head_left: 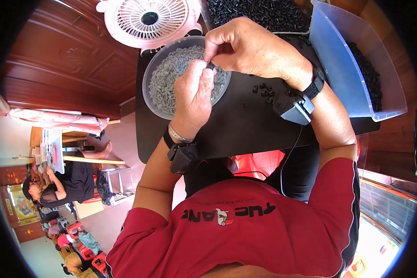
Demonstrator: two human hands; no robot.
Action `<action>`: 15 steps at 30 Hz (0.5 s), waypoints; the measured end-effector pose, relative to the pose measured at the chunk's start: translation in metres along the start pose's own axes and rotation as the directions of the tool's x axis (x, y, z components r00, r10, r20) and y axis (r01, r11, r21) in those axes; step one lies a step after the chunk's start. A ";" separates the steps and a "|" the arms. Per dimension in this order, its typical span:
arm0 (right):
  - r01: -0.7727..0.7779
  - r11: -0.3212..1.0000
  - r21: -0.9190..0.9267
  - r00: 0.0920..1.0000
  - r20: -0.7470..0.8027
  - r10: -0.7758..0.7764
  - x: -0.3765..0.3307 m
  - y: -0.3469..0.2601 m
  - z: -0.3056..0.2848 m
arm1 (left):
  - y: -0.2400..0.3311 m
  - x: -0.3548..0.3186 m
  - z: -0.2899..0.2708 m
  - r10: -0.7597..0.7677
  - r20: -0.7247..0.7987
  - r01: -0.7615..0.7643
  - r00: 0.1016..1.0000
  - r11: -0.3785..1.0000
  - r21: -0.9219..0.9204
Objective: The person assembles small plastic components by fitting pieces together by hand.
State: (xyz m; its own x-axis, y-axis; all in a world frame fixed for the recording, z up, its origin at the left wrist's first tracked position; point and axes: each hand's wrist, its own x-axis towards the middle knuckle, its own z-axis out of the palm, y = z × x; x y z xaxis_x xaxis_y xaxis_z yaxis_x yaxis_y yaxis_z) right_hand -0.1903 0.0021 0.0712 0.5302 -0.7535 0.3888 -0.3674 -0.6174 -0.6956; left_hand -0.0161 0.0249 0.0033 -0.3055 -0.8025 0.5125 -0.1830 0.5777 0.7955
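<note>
Over a round clear tub (148,99) full of small grey-clear pieces (164,85), my two hands meet at the fingertips. My left hand (193,95) is closed, with a small black plastic part (211,66) pinched between thumb and finger. From the right, my right hand (250,50) comes in with thumb and forefinger pinched together at the same spot. Whatever lies between those right fingertips is too small and covered to make out. Several loose black plastic parts (266,91) lie on the dark table (185,134) below my right wrist.
A pink fan (149,18) stands behind the tub. Beside it, a tray holds a heap of black parts (259,14). At the right edge stands a translucent bin (343,69) with more black parts. Off to the left, another person (69,185) sits at a small table.
</note>
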 end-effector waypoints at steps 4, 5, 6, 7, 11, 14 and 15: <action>0.100 0.991 -0.084 0.995 -0.010 -0.101 -0.002 -0.003 -0.002 | -0.004 -0.002 -0.001 0.026 0.003 -0.026 1.000 0.998 0.059; 0.055 0.998 -0.007 0.998 0.042 -0.055 -0.002 -0.007 -0.007 | -0.003 -0.002 -0.002 0.038 0.017 -0.039 0.999 0.998 0.058; 0.005 0.998 0.067 0.995 0.098 -0.012 -0.002 -0.010 -0.010 | -0.002 -0.002 -0.002 0.049 0.032 -0.051 0.998 0.997 0.057; 0.003 0.998 0.068 0.995 0.099 -0.010 -0.002 -0.010 -0.011 | -0.001 -0.001 -0.003 0.047 0.033 -0.049 0.998 0.997 0.055; 0.039 0.998 -0.059 0.993 0.114 -0.032 -0.002 -0.006 -0.009 | 0.002 0.001 -0.007 -0.010 0.095 0.002 0.995 0.996 0.087; 0.062 0.998 0.034 0.991 0.114 -0.065 0.001 0.005 -0.009 | 0.003 0.002 -0.010 -0.038 0.097 0.036 0.995 0.999 0.024; 0.055 0.981 0.187 0.989 0.122 -0.078 0.004 0.010 -0.010 | 0.004 0.002 -0.010 -0.047 0.072 0.051 0.996 0.997 -0.059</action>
State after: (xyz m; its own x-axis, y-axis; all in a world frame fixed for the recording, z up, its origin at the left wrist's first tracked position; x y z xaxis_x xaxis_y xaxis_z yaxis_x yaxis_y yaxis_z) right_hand -0.1998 -0.0088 0.0721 0.6466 -0.6695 0.3655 -0.1886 -0.6047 -0.7738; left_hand -0.0081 0.0237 0.0107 -0.3635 -0.8158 0.4498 -0.1433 0.5260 0.8383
